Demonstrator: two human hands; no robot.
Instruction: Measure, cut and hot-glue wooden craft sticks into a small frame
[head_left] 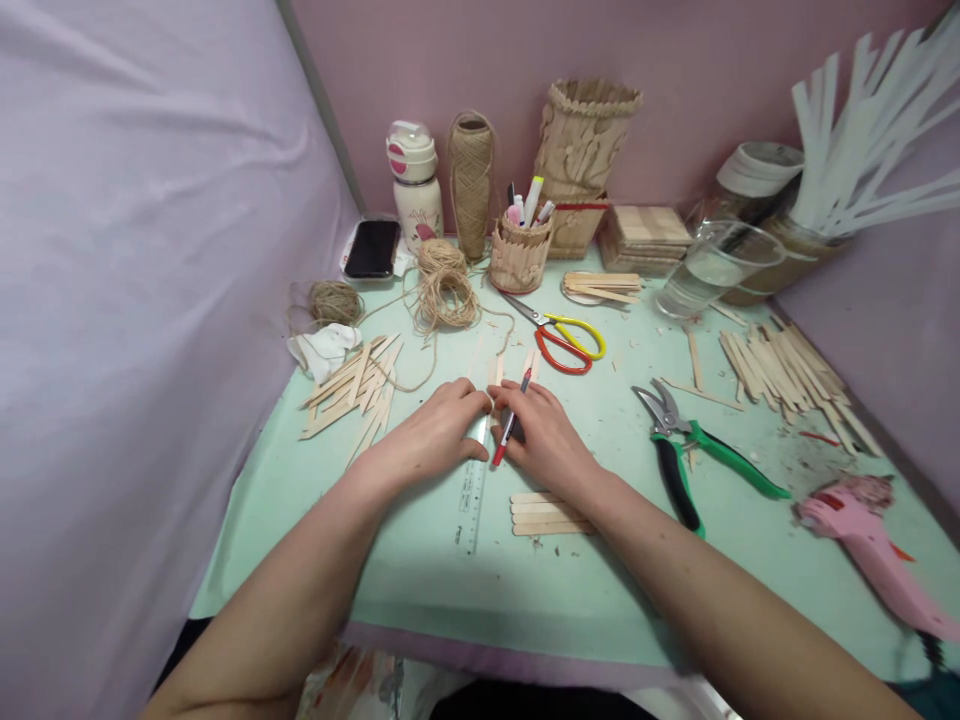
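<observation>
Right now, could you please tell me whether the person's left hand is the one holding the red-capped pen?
No, the red-capped pen is in the right hand, while the left hand is at the clear ruler.

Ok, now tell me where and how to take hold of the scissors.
Grip the red and yellow handles, coming from the near right with the right hand. The scissors lie flat, blades pointing away to the left, so the loops sit at the near right end. The pen in that hand would probably have to be put down first.
</observation>
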